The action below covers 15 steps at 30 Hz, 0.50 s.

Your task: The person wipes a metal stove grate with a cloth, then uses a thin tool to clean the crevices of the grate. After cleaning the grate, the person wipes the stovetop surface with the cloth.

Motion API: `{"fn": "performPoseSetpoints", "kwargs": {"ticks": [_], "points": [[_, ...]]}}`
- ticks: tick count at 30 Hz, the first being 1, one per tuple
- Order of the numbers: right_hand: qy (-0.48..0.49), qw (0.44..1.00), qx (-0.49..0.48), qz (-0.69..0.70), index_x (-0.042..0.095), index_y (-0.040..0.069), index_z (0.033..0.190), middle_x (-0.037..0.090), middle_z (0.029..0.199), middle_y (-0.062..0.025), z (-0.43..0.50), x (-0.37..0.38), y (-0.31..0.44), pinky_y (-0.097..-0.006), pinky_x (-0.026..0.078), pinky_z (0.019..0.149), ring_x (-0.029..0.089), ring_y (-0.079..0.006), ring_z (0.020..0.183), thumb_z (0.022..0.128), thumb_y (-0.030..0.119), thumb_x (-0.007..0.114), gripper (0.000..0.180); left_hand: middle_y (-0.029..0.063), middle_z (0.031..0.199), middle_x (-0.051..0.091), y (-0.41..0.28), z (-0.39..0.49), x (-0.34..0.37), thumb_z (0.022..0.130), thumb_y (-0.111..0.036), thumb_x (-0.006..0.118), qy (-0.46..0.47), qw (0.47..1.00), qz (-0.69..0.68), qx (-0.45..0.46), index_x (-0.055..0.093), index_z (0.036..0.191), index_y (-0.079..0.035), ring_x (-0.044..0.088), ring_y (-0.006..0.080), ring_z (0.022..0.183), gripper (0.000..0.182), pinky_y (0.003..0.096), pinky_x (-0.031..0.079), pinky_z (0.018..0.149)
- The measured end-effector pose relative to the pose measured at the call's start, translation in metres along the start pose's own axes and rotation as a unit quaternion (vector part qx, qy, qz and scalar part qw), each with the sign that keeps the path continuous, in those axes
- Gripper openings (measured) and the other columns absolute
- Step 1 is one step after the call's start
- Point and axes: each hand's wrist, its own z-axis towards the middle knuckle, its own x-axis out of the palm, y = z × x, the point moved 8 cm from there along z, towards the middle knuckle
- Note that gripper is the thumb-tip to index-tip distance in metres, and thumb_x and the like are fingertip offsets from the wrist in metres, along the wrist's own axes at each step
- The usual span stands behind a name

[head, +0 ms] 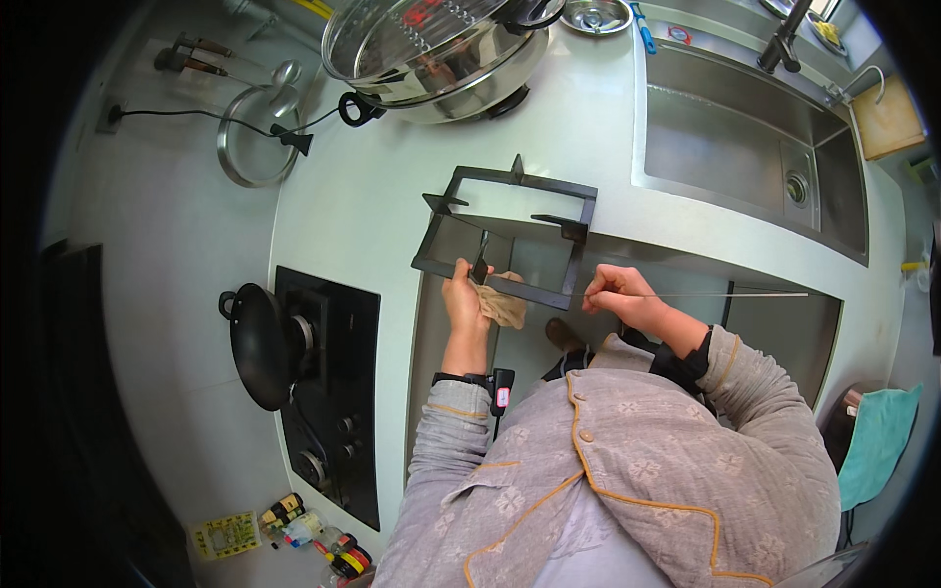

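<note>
A square black gas-hob pan support point(540, 291) with upright prongs is held up above the front edge of the counter. My left hand point(464, 303) grips its near bar close to one prong. Bunched in the same hand is a beige cloth point(503, 306), hanging just below the bar. My right hand point(625, 292) pinches a thin straight rod point(742, 295). One end of the rod points at the support's near right corner; I cannot tell whether they touch. The other end sticks out to the right past my wrist.
On the left, a black wok point(261, 349) sits on the black glass gas hob point(353, 411). A large steel steamer point(448, 95) stands at the back of the counter point(353, 198). To the right is a steel sink point(720, 154). Bottles point(305, 525) stand at the lower left.
</note>
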Motion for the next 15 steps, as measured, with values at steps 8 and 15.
{"fn": "performPoseSetpoints", "kwargs": {"ticks": [8,15], "points": [[0.016,0.996,-0.023,-0.085,0.056,-0.002,0.087,0.067,0.091,-0.0118,-0.003,0.001,0.007,-0.0301,0.054,0.077,0.066,-0.0168,0.085,0.089,-0.001,0.057,0.002,0.0174,0.076,0.064,-0.001,-0.001,0.000,0.098,-0.018,0.055,0.000,0.999,-0.033,-0.002,0.051,0.092,-0.001,0.066,0.0258,0.066,0.019,0.0381,0.055,0.059],[-0.003,0.998,-0.045,-0.048,0.055,-0.002,0.088,0.067,0.092,-0.0119,-0.003,-0.002,0.002,-0.0300,0.053,0.079,0.065,-0.0170,0.089,0.090,-0.002,0.057,0.003,0.0177,0.076,0.064,0.006,0.004,-0.001,0.097,-0.017,0.055,-0.009,0.999,-0.036,-0.013,0.051,0.091,-0.001,0.065,0.0259,0.065,0.018,0.0385,0.055,0.058]]}}
